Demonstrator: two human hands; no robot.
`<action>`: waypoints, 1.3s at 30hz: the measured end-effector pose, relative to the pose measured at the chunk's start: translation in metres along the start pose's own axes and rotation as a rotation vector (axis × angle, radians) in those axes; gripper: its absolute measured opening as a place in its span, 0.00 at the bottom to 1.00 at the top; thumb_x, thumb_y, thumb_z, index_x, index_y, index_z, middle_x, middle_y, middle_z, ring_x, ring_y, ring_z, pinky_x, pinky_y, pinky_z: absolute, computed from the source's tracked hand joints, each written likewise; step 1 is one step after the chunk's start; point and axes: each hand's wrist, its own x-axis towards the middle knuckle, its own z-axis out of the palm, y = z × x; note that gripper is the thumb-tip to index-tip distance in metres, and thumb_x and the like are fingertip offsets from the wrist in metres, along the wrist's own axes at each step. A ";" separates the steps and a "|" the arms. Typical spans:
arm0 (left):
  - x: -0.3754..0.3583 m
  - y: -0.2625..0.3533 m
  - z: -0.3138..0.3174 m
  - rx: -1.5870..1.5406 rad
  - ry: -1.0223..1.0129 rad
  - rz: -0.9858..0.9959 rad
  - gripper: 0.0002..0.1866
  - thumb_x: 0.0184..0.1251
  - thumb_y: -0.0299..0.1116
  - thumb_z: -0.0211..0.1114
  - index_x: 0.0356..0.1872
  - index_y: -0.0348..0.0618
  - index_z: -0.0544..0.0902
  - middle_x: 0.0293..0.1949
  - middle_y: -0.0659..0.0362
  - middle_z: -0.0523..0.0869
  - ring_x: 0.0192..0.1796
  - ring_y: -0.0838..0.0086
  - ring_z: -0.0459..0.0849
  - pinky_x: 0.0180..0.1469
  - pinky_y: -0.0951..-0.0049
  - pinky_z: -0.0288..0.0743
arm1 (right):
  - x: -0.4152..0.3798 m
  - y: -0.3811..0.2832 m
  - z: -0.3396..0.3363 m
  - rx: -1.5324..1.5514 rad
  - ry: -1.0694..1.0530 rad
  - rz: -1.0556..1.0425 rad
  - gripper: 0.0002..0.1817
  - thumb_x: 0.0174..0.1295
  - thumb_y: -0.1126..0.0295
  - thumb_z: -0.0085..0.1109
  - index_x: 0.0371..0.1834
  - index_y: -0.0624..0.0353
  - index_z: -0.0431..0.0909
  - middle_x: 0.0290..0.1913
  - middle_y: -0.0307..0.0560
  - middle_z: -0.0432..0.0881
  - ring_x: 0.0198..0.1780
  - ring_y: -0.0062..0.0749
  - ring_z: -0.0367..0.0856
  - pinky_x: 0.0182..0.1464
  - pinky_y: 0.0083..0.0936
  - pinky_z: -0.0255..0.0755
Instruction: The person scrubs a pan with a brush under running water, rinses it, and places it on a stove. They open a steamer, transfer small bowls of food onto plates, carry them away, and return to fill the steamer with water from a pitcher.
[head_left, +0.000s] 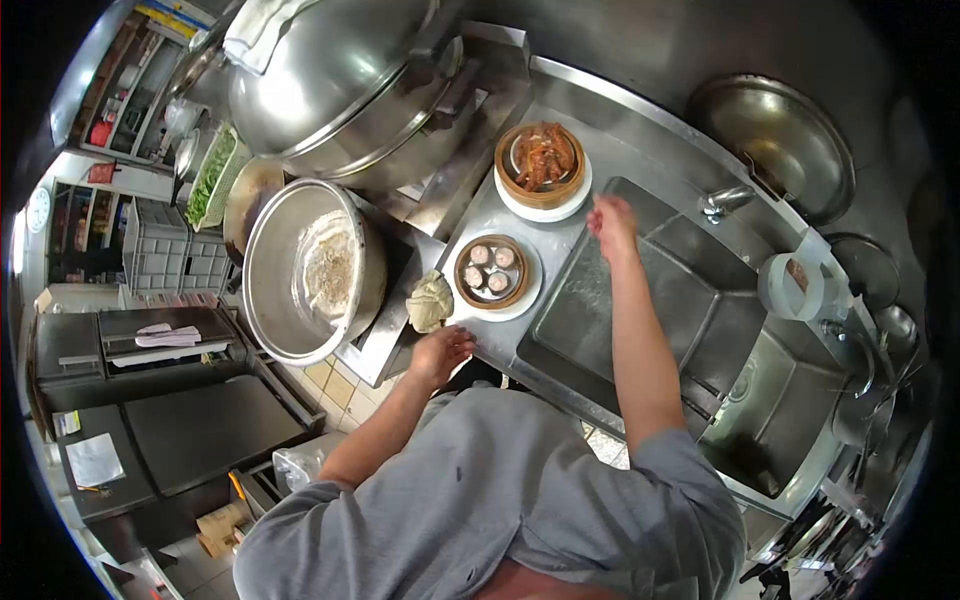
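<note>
Two round steamer baskets rest on white plates on the steel counter. The farther basket holds reddish-brown chicken feet, and the nearer basket holds several dumplings. My right hand is raised just right of the farther plate, fingers curled together; whether something small is between them cannot be made out. Below the nearer plate, at the counter edge, my left hand has its fingers loosely apart with nothing held. A crumpled beige cloth lies just above it.
A large steel pot with whitish residue stands at left, a big domed steamer behind it. Right of the plates are a dark metal sink cover, a faucet and a sink. Greens fill a tray at upper left.
</note>
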 end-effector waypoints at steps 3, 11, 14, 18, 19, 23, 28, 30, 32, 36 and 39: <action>0.028 -0.017 0.008 -0.026 -0.036 0.083 0.16 0.75 0.36 0.56 0.55 0.35 0.73 0.52 0.48 0.81 0.51 0.58 0.84 0.56 0.60 0.78 | 0.020 -0.035 0.043 -0.393 0.097 -0.155 0.13 0.60 0.66 0.65 0.40 0.64 0.78 0.30 0.43 0.81 0.25 0.26 0.77 0.23 0.26 0.73; 0.076 -0.019 0.024 0.048 0.000 0.154 0.13 0.71 0.27 0.59 0.50 0.42 0.65 0.44 0.50 0.82 0.45 0.62 0.85 0.50 0.61 0.83 | 0.074 -0.061 0.050 -0.879 -0.016 -0.029 0.05 0.61 0.68 0.58 0.31 0.56 0.79 0.21 0.35 0.75 0.20 0.20 0.71 0.20 0.21 0.65; 0.073 -0.016 0.028 -0.041 -0.078 0.205 0.13 0.70 0.25 0.58 0.50 0.46 0.65 0.44 0.52 0.82 0.45 0.62 0.86 0.48 0.60 0.84 | 0.067 -0.056 0.048 -0.613 -0.074 0.087 0.05 0.62 0.66 0.59 0.31 0.54 0.79 0.22 0.34 0.76 0.20 0.18 0.71 0.21 0.21 0.67; 0.073 -0.010 0.037 -0.182 -0.108 0.248 0.16 0.68 0.21 0.55 0.53 0.51 0.66 0.51 0.54 0.81 0.47 0.63 0.86 0.46 0.58 0.86 | 0.048 -0.054 0.045 -0.605 -0.063 0.122 0.05 0.63 0.66 0.60 0.35 0.55 0.79 0.25 0.34 0.78 0.23 0.17 0.73 0.24 0.19 0.71; 0.072 -0.010 0.038 -0.178 -0.069 0.239 0.18 0.68 0.21 0.53 0.56 0.50 0.67 0.52 0.55 0.81 0.47 0.65 0.85 0.46 0.58 0.85 | 0.044 -0.053 0.043 -0.554 -0.096 0.107 0.05 0.63 0.67 0.59 0.38 0.56 0.79 0.27 0.34 0.79 0.25 0.18 0.74 0.26 0.18 0.72; 0.059 -0.002 0.038 -0.165 -0.183 0.235 0.22 0.70 0.19 0.51 0.61 0.56 0.66 0.56 0.55 0.79 0.52 0.64 0.85 0.45 0.58 0.87 | 0.038 -0.045 0.035 -0.544 -0.230 0.046 0.16 0.63 0.71 0.58 0.53 0.63 0.75 0.39 0.46 0.83 0.37 0.29 0.84 0.37 0.27 0.81; 0.043 0.000 0.029 -0.181 -0.267 0.316 0.26 0.71 0.20 0.50 0.66 0.59 0.66 0.56 0.59 0.80 0.49 0.65 0.87 0.44 0.60 0.87 | 0.002 -0.032 0.029 -0.442 -0.305 0.078 0.21 0.64 0.74 0.57 0.58 0.70 0.66 0.49 0.57 0.80 0.45 0.41 0.86 0.45 0.38 0.86; 0.035 0.002 0.013 -0.147 -0.272 0.314 0.26 0.72 0.20 0.51 0.66 0.59 0.66 0.55 0.59 0.81 0.49 0.66 0.87 0.44 0.62 0.88 | -0.020 -0.024 0.026 -0.379 -0.298 0.084 0.23 0.65 0.74 0.56 0.60 0.72 0.62 0.52 0.60 0.79 0.46 0.45 0.86 0.45 0.41 0.86; 0.019 0.010 0.010 -0.124 -0.305 0.361 0.24 0.73 0.22 0.52 0.66 0.58 0.67 0.53 0.60 0.82 0.48 0.68 0.87 0.41 0.66 0.89 | -0.038 -0.021 0.028 -0.241 -0.297 0.020 0.25 0.65 0.76 0.54 0.62 0.72 0.58 0.55 0.64 0.76 0.46 0.48 0.86 0.42 0.44 0.87; -0.005 0.024 0.005 -0.156 -0.298 0.410 0.21 0.73 0.23 0.53 0.64 0.55 0.69 0.51 0.58 0.84 0.44 0.67 0.89 0.37 0.66 0.89 | -0.051 -0.011 0.024 -0.161 -0.175 -0.011 0.25 0.66 0.78 0.51 0.65 0.66 0.55 0.56 0.64 0.75 0.49 0.52 0.85 0.40 0.46 0.88; -0.015 0.037 -0.004 -0.074 -0.340 0.443 0.21 0.73 0.23 0.53 0.64 0.54 0.69 0.52 0.57 0.84 0.45 0.67 0.89 0.39 0.65 0.89 | -0.068 0.003 0.014 -0.037 -0.083 -0.081 0.27 0.66 0.80 0.49 0.66 0.60 0.53 0.59 0.64 0.72 0.49 0.54 0.85 0.40 0.49 0.88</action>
